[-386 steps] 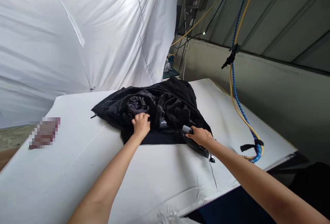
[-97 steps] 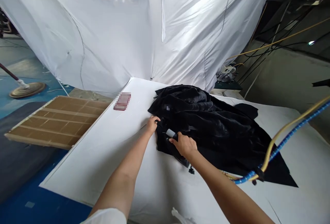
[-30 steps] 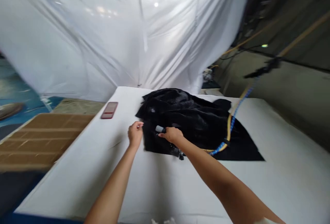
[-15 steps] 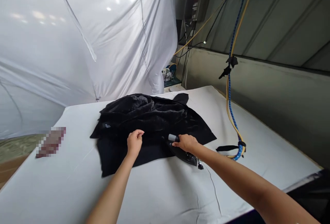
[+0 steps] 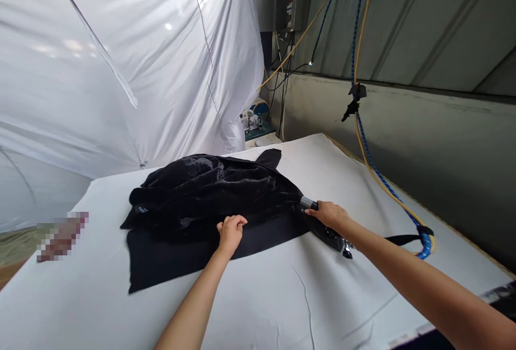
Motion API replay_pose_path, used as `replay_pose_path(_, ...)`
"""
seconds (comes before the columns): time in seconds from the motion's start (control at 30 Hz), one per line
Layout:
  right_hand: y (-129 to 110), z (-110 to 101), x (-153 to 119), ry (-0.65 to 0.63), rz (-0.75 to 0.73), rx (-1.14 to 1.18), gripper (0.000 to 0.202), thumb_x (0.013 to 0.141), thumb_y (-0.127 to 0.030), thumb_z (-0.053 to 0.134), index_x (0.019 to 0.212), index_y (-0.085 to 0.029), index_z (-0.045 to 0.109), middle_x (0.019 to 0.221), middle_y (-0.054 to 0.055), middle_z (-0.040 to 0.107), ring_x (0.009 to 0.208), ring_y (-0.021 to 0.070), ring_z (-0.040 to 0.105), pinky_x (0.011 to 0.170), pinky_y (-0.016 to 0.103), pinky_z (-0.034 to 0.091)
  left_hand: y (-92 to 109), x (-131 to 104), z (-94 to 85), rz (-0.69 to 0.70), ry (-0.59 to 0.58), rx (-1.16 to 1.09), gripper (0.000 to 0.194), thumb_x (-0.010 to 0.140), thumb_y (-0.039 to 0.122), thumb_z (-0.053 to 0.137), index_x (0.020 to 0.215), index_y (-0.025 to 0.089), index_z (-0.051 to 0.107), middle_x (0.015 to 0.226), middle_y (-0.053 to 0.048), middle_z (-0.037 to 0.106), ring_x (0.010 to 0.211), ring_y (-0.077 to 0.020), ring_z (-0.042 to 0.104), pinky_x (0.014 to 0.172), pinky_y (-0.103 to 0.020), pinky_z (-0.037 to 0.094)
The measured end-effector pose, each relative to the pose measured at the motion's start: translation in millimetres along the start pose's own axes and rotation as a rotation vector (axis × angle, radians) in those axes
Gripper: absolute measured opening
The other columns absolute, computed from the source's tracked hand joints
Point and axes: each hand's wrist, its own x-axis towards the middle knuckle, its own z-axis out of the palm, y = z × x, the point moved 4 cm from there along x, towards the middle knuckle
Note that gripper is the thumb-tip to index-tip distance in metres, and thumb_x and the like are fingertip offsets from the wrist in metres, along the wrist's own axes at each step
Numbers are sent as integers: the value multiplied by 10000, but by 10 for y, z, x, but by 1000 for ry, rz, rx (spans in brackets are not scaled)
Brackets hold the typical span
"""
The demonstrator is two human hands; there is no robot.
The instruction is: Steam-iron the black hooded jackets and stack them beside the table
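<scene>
A black plush garment [image 5: 181, 215] lies rumpled across the white table, with a flat dark panel along its near side and a small pale label at its left. My right hand [image 5: 330, 214] is wrapped around the handle of a dark steam iron [image 5: 325, 236], which rests at the garment's right edge, partly over the white cover. Over the near panel is my left hand [image 5: 230, 233], its fingers curled in with no cloth visibly lifted by them. The iron's underside is hidden.
A white-covered table [image 5: 258, 301] spreads under everything. Blue and yellow hoses [image 5: 373, 164] hang down to its right side near the iron. White sheeting [image 5: 169, 70] closes off the far left, and a grey wall [image 5: 423, 108] runs along the right. A blurred reddish patch [image 5: 64, 237] lies at left.
The iron in my right hand has slid right along the garment to its right edge. My left hand has also shifted right over the cloth. The view has turned slightly right.
</scene>
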Motion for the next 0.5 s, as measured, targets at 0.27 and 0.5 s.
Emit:
replay_pose_path(0.27,135,-95,111,-41,-51,-15,626,718,-716,343,998,-224,610,1029,121,628,945,289,582,718,368,440,3,-105,-38,-102,74,23,283,743,61,460,801,280,630,879,48,672,920,-153,537,837,-344,265)
replay_pose_path(0.5,354,-233,433,-48,2,39,701,718,-725,334,1045,-170,613,1031,206,613,901,337,587,671,408,431,-465,-317,-336,-225,87,102,291,734,41,433,811,256,613,857,40,664,904,-138,546,844,-335,266)
